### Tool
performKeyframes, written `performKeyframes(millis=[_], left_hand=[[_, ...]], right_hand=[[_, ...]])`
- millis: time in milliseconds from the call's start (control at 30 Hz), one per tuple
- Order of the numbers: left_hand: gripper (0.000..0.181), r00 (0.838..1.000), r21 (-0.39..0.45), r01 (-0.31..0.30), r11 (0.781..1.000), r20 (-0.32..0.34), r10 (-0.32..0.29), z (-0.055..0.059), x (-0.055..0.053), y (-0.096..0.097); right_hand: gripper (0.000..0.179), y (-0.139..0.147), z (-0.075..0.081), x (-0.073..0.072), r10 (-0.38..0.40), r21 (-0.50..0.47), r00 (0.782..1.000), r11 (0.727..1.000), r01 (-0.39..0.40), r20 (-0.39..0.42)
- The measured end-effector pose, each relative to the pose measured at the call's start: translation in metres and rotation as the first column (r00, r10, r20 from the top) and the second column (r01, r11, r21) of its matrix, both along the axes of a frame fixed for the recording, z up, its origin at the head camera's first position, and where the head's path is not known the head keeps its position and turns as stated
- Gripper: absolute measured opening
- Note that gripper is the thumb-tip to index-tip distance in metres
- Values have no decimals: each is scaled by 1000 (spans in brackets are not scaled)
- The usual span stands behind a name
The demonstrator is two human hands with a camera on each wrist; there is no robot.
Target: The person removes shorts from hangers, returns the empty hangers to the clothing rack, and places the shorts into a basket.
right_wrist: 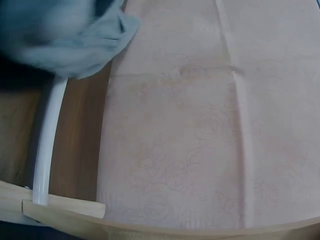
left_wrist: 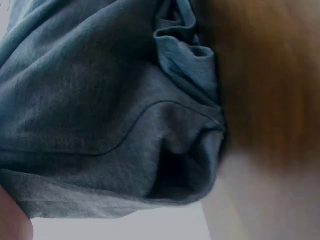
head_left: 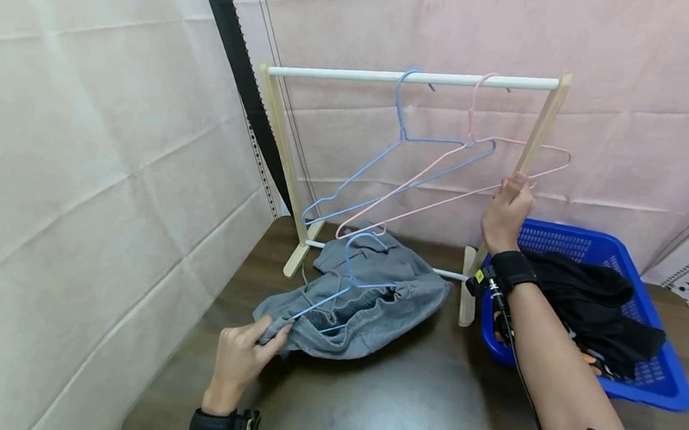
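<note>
Grey shorts (head_left: 367, 328) with a gathered waistband lie bunched on the table below the rack. A blue hanger (head_left: 348, 268) is partly inside the waist opening, its hook standing out above the cloth. My left hand (head_left: 241, 360) pinches the waist edge at the near left corner, thumb in front, where the hanger's arm goes under the fabric. In the left wrist view the shorts' cloth (left_wrist: 90, 100) fills most of the picture. My right hand (head_left: 507, 212) grips the right wooden post (head_left: 542, 125) of the rack. That post runs along the bottom of the right wrist view.
The rack's white bar (head_left: 341, 75) carries an empty blue hanger (head_left: 353, 176) and a pink hanger (head_left: 418, 177). At the right stands a blue basket (head_left: 674, 386) holding black clothing (head_left: 600, 303). Pink cloth (head_left: 620, 159) covers the wall behind the brown table (head_left: 404, 403).
</note>
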State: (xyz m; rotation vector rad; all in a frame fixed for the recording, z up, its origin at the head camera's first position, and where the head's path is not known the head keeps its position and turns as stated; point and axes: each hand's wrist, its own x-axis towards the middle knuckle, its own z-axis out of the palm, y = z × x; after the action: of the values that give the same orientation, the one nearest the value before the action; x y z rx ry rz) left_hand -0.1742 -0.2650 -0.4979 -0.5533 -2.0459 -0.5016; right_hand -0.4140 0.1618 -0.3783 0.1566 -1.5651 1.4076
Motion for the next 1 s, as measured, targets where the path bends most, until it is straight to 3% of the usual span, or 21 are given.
performKeyframes(millis=[333,633,800,1000], left_hand=[[49,991,-27,118,993,59,-116,15,-14,1],[50,958,13,230,973,171,-229,22,-20,3],[49,940,23,258,966,227,-256,22,-22,3],[49,938,21,254,967,240,-252,25,-21,2]], right_hand=[[52,-1,3,5,92,12,993,996,-93,73],[49,7,6,11,112,4,991,994,-113,80],[48,11,5,15,160,-5,984,987,-160,81],[48,9,5,18,243,-6,962,970,-245,124]])
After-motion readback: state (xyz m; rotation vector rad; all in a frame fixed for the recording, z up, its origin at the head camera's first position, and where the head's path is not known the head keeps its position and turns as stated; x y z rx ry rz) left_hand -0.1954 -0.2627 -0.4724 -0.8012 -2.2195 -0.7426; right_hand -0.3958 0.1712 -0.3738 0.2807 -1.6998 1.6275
